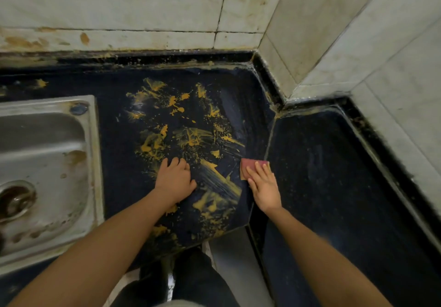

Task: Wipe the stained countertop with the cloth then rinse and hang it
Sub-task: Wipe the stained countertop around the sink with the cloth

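Note:
A dark countertop (238,87) carries yellow-orange stains (188,137) spread across its middle, with smeared streaks near the front. A small folded pink cloth (249,165) lies on the counter at the right end of the stained patch. My right hand (263,187) presses flat on it with straight fingers. My left hand (175,179) rests on the counter among the stains, fingers curled under and holding nothing.
A stainless steel sink (47,163) with a drain (15,199) sits to the left. Stained white tiled walls (143,8) close the back and right, forming a corner. A second dark counter section (334,175) runs to the right. The counter's front edge is near my legs.

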A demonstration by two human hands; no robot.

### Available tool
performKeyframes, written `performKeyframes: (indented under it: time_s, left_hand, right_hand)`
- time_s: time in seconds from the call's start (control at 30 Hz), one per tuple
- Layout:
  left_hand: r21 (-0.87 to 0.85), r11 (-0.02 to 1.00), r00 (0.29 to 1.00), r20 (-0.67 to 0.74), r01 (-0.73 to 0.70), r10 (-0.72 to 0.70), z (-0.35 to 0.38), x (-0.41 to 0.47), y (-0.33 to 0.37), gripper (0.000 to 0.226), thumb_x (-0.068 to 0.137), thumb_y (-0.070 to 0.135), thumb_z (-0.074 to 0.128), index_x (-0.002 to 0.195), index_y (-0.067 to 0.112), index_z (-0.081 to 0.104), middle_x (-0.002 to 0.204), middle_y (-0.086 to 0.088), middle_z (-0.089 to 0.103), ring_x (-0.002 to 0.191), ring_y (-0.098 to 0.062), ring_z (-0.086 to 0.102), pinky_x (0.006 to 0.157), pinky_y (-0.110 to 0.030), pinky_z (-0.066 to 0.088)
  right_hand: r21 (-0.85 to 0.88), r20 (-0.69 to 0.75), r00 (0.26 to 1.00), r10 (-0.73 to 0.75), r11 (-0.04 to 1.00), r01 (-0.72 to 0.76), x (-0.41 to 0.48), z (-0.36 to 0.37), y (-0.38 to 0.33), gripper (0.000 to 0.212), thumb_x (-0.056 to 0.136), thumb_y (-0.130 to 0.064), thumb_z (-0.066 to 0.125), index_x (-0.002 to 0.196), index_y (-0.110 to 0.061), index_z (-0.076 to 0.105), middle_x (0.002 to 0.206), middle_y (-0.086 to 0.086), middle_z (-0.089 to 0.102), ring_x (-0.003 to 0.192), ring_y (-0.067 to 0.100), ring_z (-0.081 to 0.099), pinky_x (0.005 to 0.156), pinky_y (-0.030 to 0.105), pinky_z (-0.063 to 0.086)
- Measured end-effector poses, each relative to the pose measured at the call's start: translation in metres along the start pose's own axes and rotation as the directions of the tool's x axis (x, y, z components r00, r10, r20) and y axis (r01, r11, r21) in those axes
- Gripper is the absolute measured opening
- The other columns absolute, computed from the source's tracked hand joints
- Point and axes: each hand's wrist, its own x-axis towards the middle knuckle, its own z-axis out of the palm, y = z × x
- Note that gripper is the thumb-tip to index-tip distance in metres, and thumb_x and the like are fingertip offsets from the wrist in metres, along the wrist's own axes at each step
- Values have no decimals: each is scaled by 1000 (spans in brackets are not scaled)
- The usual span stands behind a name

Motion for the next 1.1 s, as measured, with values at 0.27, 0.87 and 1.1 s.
performKeyframes:
  time_s: [0.27, 0.87, 1.1]
  left_hand:
    - [-13, 1000, 1000, -4, -6, 5, 2, 1, -2, 56, 94, 46, 30, 135, 9, 38, 140, -8, 36, 130, -25, 30, 109, -43, 21]
    - [-422, 864, 906, -187, 275, -379, 58, -66, -90, 59, 96, 37, 37, 146, 12, 20, 155, -7, 12, 143, -24, 5, 114, -44, 10]
    - [-431, 837, 881, -169, 337, -442, 56, -59, -91, 59, 96, 35, 38, 146, 11, 20, 156, -8, 9, 143, -25, 4, 114, -43, 11]
  right_hand:
    - [-80, -154, 983, -96, 993, 84, -103, 40, -19, 48, 101, -41, 12, 115, -30, 56, 115, 5, 67, 117, 27, 52, 106, 32, 28]
    - [676, -387, 775, 501, 725, -131, -56, -39, -44, 25, 97, -17, 42, 110, -14, 63, 116, 6, 65, 107, 21, 58, 90, 28, 45]
    - [639, -392, 785, 481, 756, -144, 50, -61, -40, 29, 99, -21, 38, 118, -15, 59, 117, 11, 63, 110, 29, 57, 90, 35, 42]
